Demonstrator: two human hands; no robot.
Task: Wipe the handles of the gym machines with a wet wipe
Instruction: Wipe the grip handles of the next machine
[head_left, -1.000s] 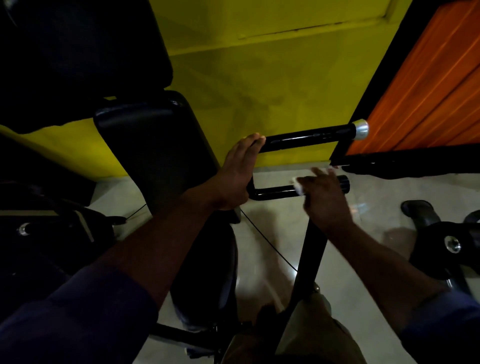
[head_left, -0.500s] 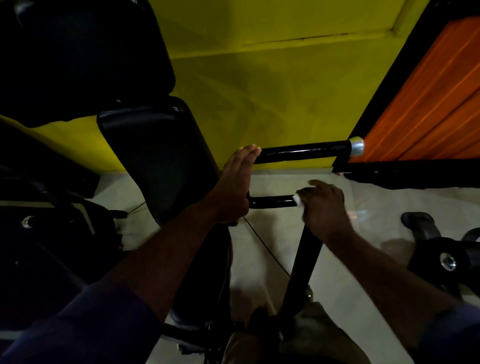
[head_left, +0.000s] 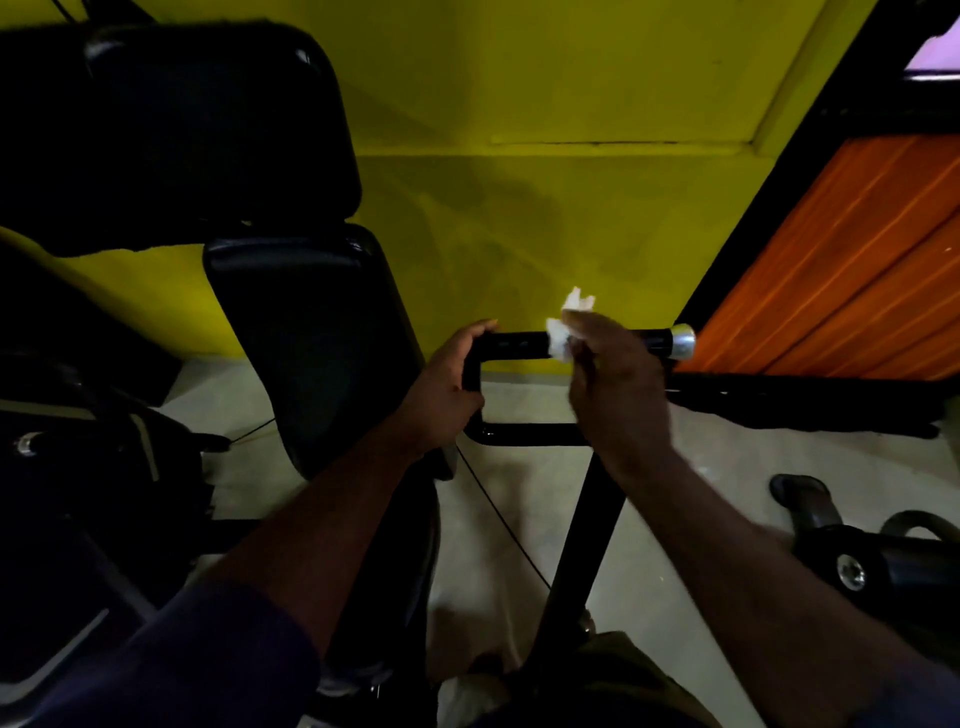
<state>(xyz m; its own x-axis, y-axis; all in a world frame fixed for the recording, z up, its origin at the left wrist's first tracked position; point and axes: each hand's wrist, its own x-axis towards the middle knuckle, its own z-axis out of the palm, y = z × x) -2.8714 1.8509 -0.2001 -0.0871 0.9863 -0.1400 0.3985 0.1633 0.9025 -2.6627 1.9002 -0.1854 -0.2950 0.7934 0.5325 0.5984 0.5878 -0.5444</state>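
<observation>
- While the right hand (head_left: 618, 384) grips it in curled fingers, one crumpled white wipe (head_left: 561, 332) touches the black, silver-capped upper handle (head_left: 519, 345).
- Handles: two, counting the lower handle (head_left: 524, 434); the left hand (head_left: 447, 389) curls its fingers round the upper handle's bend.

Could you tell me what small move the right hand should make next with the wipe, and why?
Probably slide the wet wipe rightward along the upper handle toward its silver end cap: the right hand holds it mid-bar, and the left hand grips the handle's other end.
</observation>
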